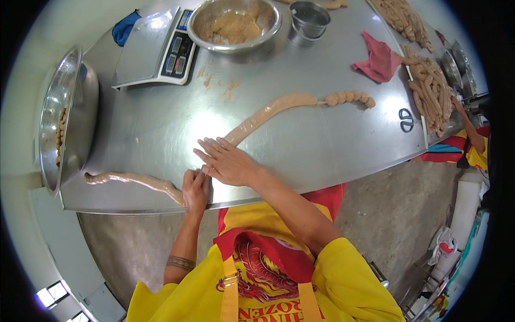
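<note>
Two lengths of pale brown sausage lie on the steel table (300,150); the right length (263,115) slants far and right from the hands to a short chain of small tied links (351,97), while the left length (142,181) trails near and left; whether they join beneath the hands is hidden. The left hand (196,188) is curled in narrow on the end of the left length, its fingertips out of sight; the right hand (228,161) lies palm down, fingers straight and slightly spread, over the near end of the right length, gripping nothing.

Red block lettering runs across the yellow shirt (365,290), cut by the lower edge, below a printed red dragon (263,271); at far left a scale (145,51) has small display windows and panel marks too small to read.

A steel bowl (196,40) of brown mixture (236,24) stands beside the scale, with metal cups (308,21) to its right; a pink cloth (378,59) and a dark two-looped tool (406,121) lie farther right, near heaped sausages (429,88) and a co-worker's hand (457,104); a deep steel basin (80,118) at left holds more links (60,137).
</note>
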Action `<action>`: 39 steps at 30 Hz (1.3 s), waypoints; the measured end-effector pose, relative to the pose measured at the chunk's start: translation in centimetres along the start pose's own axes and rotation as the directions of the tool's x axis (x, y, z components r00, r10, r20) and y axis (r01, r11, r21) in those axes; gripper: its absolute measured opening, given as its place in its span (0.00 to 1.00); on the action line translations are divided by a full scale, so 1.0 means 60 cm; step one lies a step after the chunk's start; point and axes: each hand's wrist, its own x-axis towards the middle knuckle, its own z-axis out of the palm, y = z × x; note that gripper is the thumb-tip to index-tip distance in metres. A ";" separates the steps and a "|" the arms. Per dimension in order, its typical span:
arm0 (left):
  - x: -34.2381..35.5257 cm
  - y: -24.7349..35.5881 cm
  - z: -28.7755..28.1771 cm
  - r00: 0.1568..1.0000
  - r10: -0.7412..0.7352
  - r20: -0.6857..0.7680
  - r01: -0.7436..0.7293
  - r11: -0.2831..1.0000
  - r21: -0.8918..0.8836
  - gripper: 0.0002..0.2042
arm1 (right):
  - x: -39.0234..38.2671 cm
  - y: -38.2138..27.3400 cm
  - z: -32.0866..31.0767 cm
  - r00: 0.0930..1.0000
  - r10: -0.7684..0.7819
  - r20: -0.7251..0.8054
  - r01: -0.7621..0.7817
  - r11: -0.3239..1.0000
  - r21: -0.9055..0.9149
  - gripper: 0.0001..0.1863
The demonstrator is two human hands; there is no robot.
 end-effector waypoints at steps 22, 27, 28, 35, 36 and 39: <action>0.138 0.080 0.087 0.984 0.002 0.180 0.015 0.995 -0.097 0.38 | -0.031 0.141 -0.128 0.913 0.309 -0.264 -0.297 0.951 0.087 0.35; 0.139 0.071 0.137 0.996 -0.030 0.083 0.025 0.998 0.053 0.17 | -0.041 0.185 -0.070 0.963 0.196 -0.185 -0.243 0.928 -0.283 0.31; 0.134 0.067 0.135 0.996 -0.031 0.082 0.028 0.999 0.046 0.17 | -0.060 0.211 -0.082 0.942 0.204 -0.266 -0.271 0.930 -0.249 0.30; 0.172 0.111 0.075 0.980 -0.103 0.170 0.106 0.994 -0.012 0.21 | -0.345 0.129 -0.229 0.275 0.811 -0.517 -0.924 0.372 0.091 0.25; 0.187 0.129 0.069 0.992 0.002 0.124 -0.010 0.998 0.069 0.23 | -0.385 0.093 -0.233 0.321 0.900 -0.295 -0.943 0.275 -0.188 0.28; 0.243 0.209 0.121 0.919 0.254 0.300 -0.224 0.966 -0.129 0.25 | -0.434 0.044 -0.192 0.274 0.949 -0.156 -0.838 0.315 0.444 0.27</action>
